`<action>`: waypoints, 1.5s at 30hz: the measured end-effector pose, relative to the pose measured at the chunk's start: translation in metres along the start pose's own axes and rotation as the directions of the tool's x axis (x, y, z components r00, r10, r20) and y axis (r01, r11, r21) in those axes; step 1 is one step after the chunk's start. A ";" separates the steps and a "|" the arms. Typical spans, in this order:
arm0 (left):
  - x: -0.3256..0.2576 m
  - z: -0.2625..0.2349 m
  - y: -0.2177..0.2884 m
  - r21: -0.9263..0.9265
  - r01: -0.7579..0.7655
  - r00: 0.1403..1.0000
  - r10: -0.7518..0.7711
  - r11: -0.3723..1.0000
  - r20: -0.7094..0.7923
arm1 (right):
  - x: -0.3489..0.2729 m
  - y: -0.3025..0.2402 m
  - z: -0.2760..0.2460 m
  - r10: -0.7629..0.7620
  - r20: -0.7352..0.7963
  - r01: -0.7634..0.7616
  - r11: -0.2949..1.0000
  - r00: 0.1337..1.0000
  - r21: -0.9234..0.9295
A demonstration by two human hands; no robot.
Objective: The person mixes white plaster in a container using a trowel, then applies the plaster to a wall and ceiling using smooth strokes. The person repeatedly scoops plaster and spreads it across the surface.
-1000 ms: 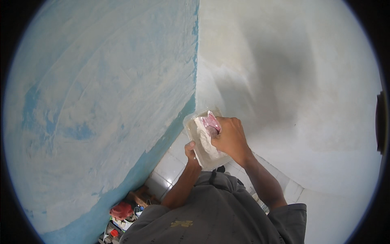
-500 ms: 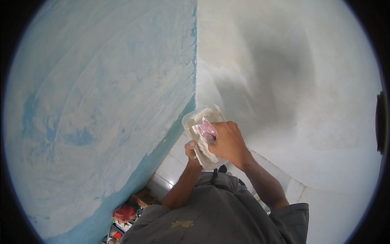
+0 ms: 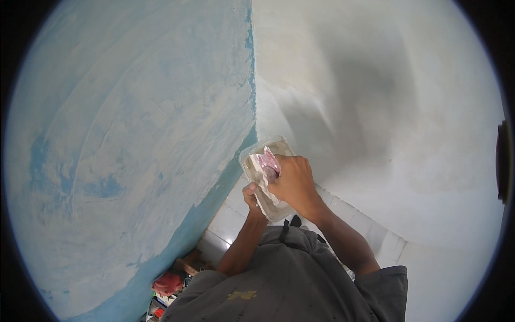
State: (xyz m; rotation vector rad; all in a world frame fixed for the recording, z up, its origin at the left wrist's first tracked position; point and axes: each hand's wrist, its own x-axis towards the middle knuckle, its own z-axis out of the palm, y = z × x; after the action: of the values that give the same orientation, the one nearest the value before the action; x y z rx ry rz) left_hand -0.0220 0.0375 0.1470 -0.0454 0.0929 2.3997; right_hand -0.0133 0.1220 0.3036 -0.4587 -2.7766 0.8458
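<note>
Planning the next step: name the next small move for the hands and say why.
Probably draw the pink-handled tool across the flat board to gather paste. The right hand presses it there, the left hand grips the board's edge, and the corner walls show patchy skim.

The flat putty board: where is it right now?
In the head view the board sits just right of centre, below the wall corner, gripped from beneath by the left hand, with the right hand on top.
</note>
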 end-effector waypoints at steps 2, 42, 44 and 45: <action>0.001 -0.011 -0.001 0.001 0.018 0.999 -0.018 1.000 0.031 | -0.002 -0.006 -0.007 0.014 0.004 -0.014 1.000 1.000 -0.002; -0.038 0.012 0.008 -0.023 -0.167 0.984 0.168 0.986 0.061 | -0.040 0.015 -0.060 0.122 -0.368 0.038 0.917 0.922 0.398; -0.036 0.020 0.009 0.016 -0.176 0.984 0.175 0.984 0.038 | -0.037 0.017 -0.068 -0.130 -0.332 0.249 0.904 0.934 0.347; -0.036 0.025 0.010 0.029 -0.180 0.982 0.178 0.983 0.058 | -0.036 0.028 -0.067 -0.362 -0.301 0.448 0.843 0.882 0.297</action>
State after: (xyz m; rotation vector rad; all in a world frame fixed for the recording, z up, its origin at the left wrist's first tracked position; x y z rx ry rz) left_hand -0.0026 0.0083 0.1750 0.0466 0.1161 2.5763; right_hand 0.0452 0.1657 0.3388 0.0973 -2.2999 1.0755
